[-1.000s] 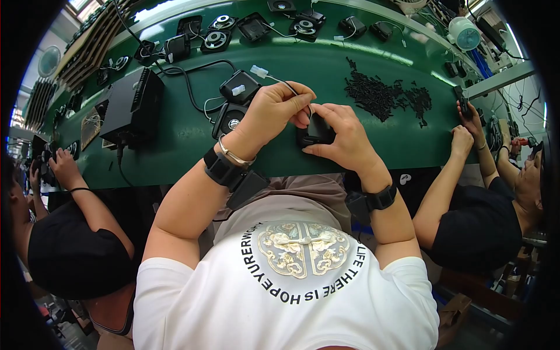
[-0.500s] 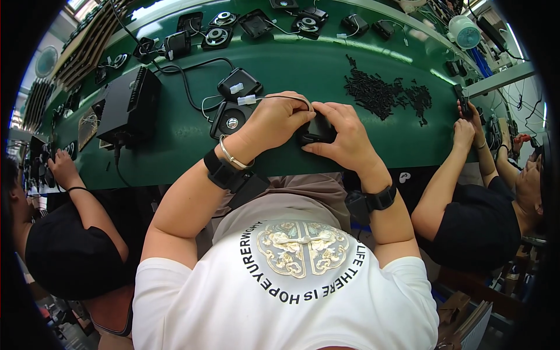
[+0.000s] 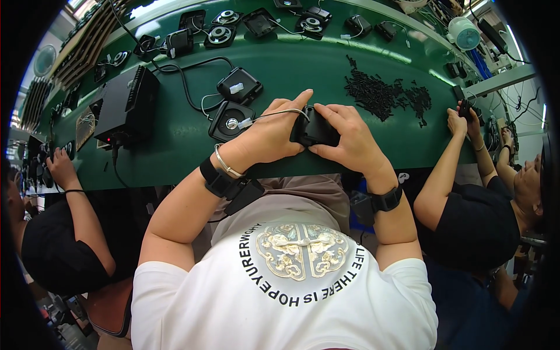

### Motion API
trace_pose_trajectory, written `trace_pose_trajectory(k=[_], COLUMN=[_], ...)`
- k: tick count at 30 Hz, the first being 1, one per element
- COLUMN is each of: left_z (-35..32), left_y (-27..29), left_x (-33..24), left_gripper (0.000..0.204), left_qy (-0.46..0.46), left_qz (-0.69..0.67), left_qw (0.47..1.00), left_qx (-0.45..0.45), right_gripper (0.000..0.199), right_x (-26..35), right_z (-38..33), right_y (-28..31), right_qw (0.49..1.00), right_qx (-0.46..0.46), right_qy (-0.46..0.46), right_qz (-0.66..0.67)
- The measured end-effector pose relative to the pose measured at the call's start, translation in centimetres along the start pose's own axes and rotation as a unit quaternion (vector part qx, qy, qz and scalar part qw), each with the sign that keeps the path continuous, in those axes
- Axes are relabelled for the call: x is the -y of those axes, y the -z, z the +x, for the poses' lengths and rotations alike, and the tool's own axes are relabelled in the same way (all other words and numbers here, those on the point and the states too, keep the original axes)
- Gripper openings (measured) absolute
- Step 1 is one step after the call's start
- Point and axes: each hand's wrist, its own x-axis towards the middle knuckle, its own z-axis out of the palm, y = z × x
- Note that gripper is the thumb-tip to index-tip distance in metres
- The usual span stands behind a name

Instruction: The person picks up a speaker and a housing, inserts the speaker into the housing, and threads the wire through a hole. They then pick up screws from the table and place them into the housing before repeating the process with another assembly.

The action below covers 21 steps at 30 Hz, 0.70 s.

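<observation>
Both my hands hold a small black speaker box (image 3: 321,128) above the green bench, near its front edge. My left hand (image 3: 274,137) grips its left side, thumb against the lower corner and index finger pointing up and away. From the right, my right hand (image 3: 353,140) grips the box between thumb and fingers. A thin grey cable runs from the box's left side across my left hand to a white connector (image 3: 245,123). Just left of that hand lies an open speaker half (image 3: 224,119) with a round driver; behind it rests a black housing (image 3: 240,85) with another white connector.
A heap of small black screws or pins (image 3: 376,93) lies right of my hands. To the left stands a black power unit (image 3: 128,105) with cables. Several speaker parts (image 3: 220,35) line the back of the green bench (image 3: 291,64). Co-workers' hands (image 3: 461,119) work at both sides.
My left fingers have gone from a pinch at the cable to a grip on the box's side, index finger raised. The cable's white connector has dropped nearer the speaker half.
</observation>
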Motion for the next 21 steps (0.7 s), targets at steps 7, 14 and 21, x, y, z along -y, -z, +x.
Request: trace_pose_trajectory(k=[7,14,21], left_z=[0.6,1.4,1.2], left_y=[0.1,-0.5,-0.2], left_x=[-0.3,0.9,1.5], left_gripper=[0.100,0.100,0.101], left_qy=[0.016,-0.005,-0.008], left_qz=[0.033,0.033,0.021], left_qw=[0.999,0.999,1.000], left_qx=[0.018,0.006,-0.002], right_gripper=[0.074,0.072,0.072], right_x=[-0.5,-1.2,-1.1], right_z=[1.0,1.7,2.3], right_y=[0.9,0.3,0.1], right_qw=[0.999,0.998,0.994], right_qx=[0.046,0.044,0.061], right_qy=[0.007,0.012,0.021], right_qz=[-0.025,-0.049,-0.087])
